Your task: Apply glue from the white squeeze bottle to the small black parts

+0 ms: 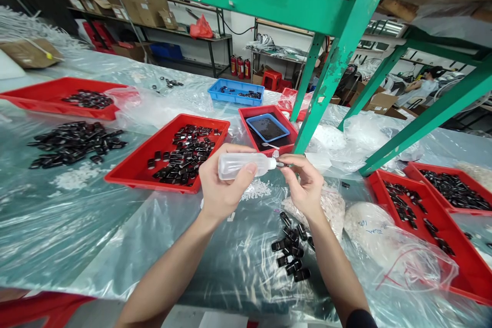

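Observation:
My left hand (223, 184) is closed around a translucent plastic squeeze bottle (243, 165), held sideways with its nozzle pointing right. My right hand (305, 182) pinches a small dark piece (283, 164) at the nozzle tip; my fingers hide most of it. Below my right hand lies a loose group of glossy black parts (291, 251) on the plastic-covered table. Small white pieces (257, 189) are scattered under the bottle. Left of my hands, a red tray (132, 177) holds many more black parts.
Beyond my hands a red tray (246, 113) holds a blue tray (286, 124). Green posts (326, 69) of a frame rise from the table. Bags of pale pieces (369, 220) and red trays (467, 284) stand right. A heap of black parts (73, 143) lies left. A person (423, 84) sits far back.

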Demonstrator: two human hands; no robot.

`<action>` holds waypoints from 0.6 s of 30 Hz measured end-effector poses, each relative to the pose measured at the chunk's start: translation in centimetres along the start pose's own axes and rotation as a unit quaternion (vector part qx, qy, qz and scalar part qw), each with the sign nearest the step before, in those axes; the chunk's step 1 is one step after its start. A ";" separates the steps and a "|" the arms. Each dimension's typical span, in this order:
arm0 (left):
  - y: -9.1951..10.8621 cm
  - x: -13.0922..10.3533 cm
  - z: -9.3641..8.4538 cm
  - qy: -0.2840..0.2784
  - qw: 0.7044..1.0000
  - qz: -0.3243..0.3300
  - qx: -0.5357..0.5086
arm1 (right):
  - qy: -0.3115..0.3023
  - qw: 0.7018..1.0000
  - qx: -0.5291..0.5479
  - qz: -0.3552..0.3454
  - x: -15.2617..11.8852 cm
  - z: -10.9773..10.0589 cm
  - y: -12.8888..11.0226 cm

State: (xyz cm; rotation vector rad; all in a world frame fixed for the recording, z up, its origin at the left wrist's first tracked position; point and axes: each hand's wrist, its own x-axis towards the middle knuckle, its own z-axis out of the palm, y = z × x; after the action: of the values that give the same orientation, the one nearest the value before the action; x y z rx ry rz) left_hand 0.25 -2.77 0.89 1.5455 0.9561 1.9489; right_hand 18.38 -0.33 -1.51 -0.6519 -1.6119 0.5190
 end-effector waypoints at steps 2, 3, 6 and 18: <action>0.1 0.1 0.0 -0.001 1.000 0.007 0.008 | -0.002 1.000 0.003 -0.002 0.0 0.0 0.0; 0.1 0.1 0.0 -0.001 1.000 0.009 0.009 | -0.003 1.000 0.006 -0.003 0.0 0.0 0.0; 0.1 0.1 0.1 -0.002 1.000 0.011 0.007 | -0.006 1.000 0.018 -0.001 0.1 0.0 0.0; 0.0 0.5 1.4 0.036 0.975 -0.141 -0.171 | -0.016 0.982 0.140 0.123 0.2 0.6 -0.4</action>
State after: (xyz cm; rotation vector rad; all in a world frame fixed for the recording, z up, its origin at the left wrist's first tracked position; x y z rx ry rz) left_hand 1.46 -2.11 1.37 1.0920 0.7683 1.8577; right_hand 17.77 -0.47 -1.15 -0.6332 -1.4592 0.9243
